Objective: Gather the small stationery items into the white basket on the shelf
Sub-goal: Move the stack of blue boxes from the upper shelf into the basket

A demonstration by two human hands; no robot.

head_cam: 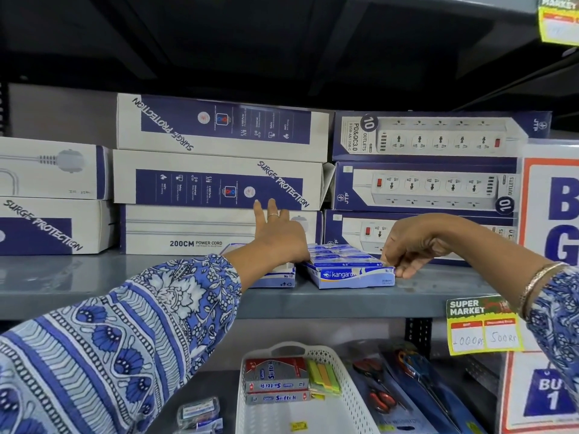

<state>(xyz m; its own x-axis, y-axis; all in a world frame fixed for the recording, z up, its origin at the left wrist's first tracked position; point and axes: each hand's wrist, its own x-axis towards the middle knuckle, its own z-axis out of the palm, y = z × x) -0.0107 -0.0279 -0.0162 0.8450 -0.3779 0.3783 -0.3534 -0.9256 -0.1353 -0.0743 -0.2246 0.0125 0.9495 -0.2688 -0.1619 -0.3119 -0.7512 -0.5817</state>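
Head view, looking at a grey metal upper shelf (94, 277) and the shelf below it. Near the upper shelf's front edge, a tray-pack of Kangaro staple boxes (347, 270), blue and white. Right hand (410, 245) curled down over that pack's right end, fingers closed on its corner, gripping it. Left hand (279, 233) just left of the pack, fingers spread open and pointing toward the back, holding nothing, wrist lying over a second staple pack (279, 278) that sits just beside the first. Behind both hands, stacked power-strip boxes (219, 180) filling the back of the upper shelf.

On the lower shelf, under the hands, the white basket (344, 411), perforated walls, handle cut-out at its far end. Inside it, against the far left corner, two red-and-grey Softek boxes (275, 380) stacked, and beside them green and orange sticky flags (324, 375). Left of the basket, a small clear-wrapped item (199, 410); right of it, carded scissors (380, 389). On the upper shelf's front edge at right, a yellow price tag (482, 330).
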